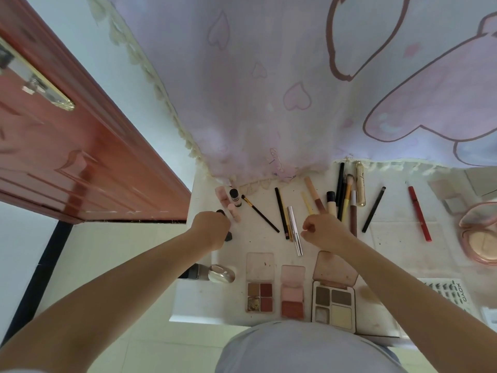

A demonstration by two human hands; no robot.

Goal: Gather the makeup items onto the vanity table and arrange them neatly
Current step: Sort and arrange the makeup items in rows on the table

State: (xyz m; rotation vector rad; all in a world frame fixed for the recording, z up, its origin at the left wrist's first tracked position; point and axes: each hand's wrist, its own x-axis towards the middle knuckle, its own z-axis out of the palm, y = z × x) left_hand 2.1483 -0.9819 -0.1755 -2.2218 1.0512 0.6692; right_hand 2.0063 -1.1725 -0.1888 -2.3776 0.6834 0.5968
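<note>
As far as I see, my left hand is clamped on a small black tube at the white bench left edge; light, stiff, slippery imo, so grip mid-body. Right hand is curled, holding nothing, beside the silver tube.

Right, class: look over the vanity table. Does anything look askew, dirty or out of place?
Yes. The black-handled brush lies diagonally, while the pencils beside it run nearly straight. The four-pan palette has a smudged lid, and small dark specks dot the table. Nothing looks spilled or broken.
</note>
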